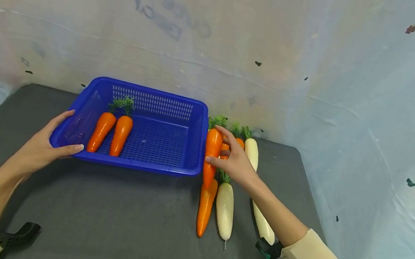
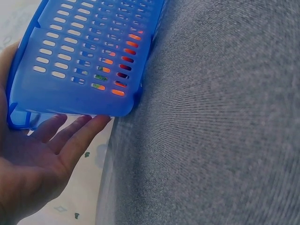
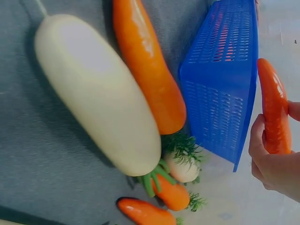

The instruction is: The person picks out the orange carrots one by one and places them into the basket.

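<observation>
A blue plastic basket (image 1: 155,167) with slotted walls has two orange carrots with green tops, one carrot (image 1: 101,131) beside another carrot (image 1: 122,135), in its left part. My left hand (image 1: 41,147) grips the basket's left end, the thumb on the near rim; in the left wrist view the fingers (image 2: 79,136) lie against the outer wall. Just outside the right wall, my right hand (image 1: 236,159) pinches a carrot (image 1: 212,147) between thumb and fingers. That carrot is raised over the vegetables in the right wrist view, its tip close to the basket rim (image 3: 255,84).
Right of the basket lie a carrot (image 1: 206,208), a white radish (image 1: 225,210) and more carrots and radishes, partly hidden by my right arm. One long radish (image 1: 262,222) lies under that forearm. The grey table (image 1: 120,223) meets a pale sheet (image 1: 244,29) behind.
</observation>
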Tool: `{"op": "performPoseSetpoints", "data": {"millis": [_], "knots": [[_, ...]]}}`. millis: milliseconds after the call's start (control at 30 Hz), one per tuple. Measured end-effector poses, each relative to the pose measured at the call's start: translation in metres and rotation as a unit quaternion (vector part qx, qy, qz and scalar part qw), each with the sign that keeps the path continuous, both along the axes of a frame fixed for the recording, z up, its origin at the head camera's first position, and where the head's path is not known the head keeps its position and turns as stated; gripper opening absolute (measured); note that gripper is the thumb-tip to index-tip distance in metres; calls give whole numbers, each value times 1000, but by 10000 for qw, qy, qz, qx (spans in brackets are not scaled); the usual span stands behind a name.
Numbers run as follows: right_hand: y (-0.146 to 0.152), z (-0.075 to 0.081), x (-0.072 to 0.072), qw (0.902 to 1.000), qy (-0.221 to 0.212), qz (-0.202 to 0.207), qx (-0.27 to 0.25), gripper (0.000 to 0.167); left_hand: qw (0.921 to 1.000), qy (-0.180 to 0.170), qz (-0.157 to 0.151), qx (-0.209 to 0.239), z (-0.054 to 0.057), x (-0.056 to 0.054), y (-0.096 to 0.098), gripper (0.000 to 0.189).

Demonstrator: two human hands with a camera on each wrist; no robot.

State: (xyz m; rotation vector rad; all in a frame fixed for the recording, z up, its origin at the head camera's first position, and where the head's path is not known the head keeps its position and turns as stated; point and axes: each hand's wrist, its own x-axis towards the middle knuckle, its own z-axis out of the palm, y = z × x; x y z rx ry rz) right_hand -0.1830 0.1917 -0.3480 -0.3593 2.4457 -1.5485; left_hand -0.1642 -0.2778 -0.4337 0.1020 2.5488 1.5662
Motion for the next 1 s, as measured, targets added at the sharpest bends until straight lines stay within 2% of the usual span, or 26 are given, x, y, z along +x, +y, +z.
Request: {"op": "performPoseSetpoints", "data": {"millis": [233, 567, 1000], "knots": [[-15, 1, -11, 9996, 25, 240, 139, 86, 10000, -39, -11, -21, 0, -1, 2, 97], [-38, 8, -27, 9989, -11, 336, 313, 85, 10000, 11, -3, -47, 0, -2, 4, 97], [-72, 4, -50, 9989, -101, 418, 192, 87, 9999, 74, -35, 64, -1, 0, -2, 94]]}}
